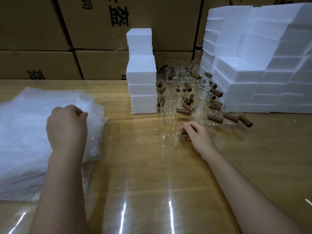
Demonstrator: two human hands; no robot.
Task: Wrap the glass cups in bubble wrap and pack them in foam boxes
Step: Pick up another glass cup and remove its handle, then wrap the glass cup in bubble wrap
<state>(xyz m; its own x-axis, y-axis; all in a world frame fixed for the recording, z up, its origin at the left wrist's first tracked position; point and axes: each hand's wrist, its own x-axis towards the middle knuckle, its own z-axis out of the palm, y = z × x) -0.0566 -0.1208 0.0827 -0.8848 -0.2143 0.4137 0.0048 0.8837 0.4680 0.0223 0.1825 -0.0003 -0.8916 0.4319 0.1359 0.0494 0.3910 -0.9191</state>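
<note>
A clear glass cup [171, 135] with a brown wooden side handle stands upright on the wooden table [143, 166]. My right hand [197, 135] grips that handle, which is mostly hidden by the fingers. My left hand [67, 127] lies on a thick stack of bubble wrap sheets [22, 132] at the left and pinches the top sheet near its right edge. Behind the cup, several more glass cups [189, 92] with wooden handles crowd together. A stack of white foam boxes [142, 76] stands just left of them.
A large pile of foam boxes [263, 65] fills the right rear of the table. Brown cardboard cartons [67, 39] form a wall along the back. A glossy clear film covers the tabletop in front of me.
</note>
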